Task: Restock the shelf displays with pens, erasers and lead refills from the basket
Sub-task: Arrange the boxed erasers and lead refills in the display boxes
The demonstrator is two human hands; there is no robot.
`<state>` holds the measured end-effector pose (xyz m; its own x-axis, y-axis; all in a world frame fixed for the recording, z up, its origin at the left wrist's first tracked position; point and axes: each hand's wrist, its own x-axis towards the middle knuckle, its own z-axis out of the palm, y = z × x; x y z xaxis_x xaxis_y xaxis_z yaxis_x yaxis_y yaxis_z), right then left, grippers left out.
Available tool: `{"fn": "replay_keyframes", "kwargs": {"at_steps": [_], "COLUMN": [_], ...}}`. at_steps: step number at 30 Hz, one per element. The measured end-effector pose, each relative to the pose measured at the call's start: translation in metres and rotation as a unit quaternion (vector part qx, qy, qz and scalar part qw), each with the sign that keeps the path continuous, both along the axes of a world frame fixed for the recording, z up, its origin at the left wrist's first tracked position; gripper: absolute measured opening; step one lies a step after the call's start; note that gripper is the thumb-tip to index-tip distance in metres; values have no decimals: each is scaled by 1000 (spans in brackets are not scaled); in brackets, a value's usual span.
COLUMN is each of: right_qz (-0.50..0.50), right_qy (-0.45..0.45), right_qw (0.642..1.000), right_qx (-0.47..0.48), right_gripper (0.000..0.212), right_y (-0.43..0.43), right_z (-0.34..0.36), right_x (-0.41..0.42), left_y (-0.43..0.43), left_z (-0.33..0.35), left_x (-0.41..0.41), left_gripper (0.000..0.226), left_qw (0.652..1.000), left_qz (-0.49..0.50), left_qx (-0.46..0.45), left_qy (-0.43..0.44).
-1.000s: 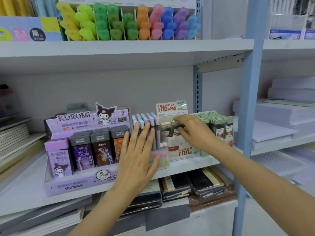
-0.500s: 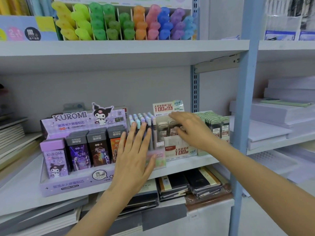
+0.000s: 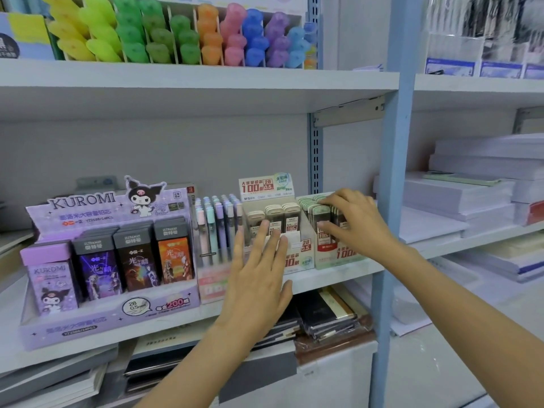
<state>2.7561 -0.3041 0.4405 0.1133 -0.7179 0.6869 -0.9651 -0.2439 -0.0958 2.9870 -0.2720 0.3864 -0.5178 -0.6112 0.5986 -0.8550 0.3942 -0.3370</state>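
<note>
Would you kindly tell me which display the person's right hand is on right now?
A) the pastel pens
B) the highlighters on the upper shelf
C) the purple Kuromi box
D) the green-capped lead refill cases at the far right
D: the right hand has its fingers curled over the green-capped lead refill cases at the far right.

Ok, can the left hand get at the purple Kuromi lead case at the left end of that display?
Probably yes. The left hand is open and holds nothing, and the Kuromi lead case stands in the front row behind a low tray lip, with nothing in the way between them.
</note>
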Motion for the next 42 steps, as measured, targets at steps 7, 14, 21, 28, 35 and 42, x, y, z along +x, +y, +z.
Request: {"fn": "replay_keyframes", "kwargs": {"at_steps": [7,14,21,28,35,42], "right_qz": [39,82,38,87,90,84], "right_qy": [4,-37,-121,-152,-143,-179], "right_qw": [999,996,992,985,983,979], "right_qx": [-17,-18,17,-3,67,44], "right_gripper": [44,43,60,54,46,45], "right_y": [7,9,17,17,-2,1], "right_z": [-3,-2,-19,-17,5,-3], "right_x": [-9,-14,-27,-26,-19,-22], "left_y": [1,2,3,-3,-14,-12], "left_z": [5,0,-7,0,-1,0], "left_x": [-11,-7,-13,-35,-42,-40], "left_gripper": [53,58,76,78,77,74], "left_qw": [995,994,997,997,998,997], "left_qz": [-51,-83,-49,-46,-36,-53], "left_qx": [7,-19,-13,-12,4,5], "left_qy": [84,75,57,68,54,58]}}
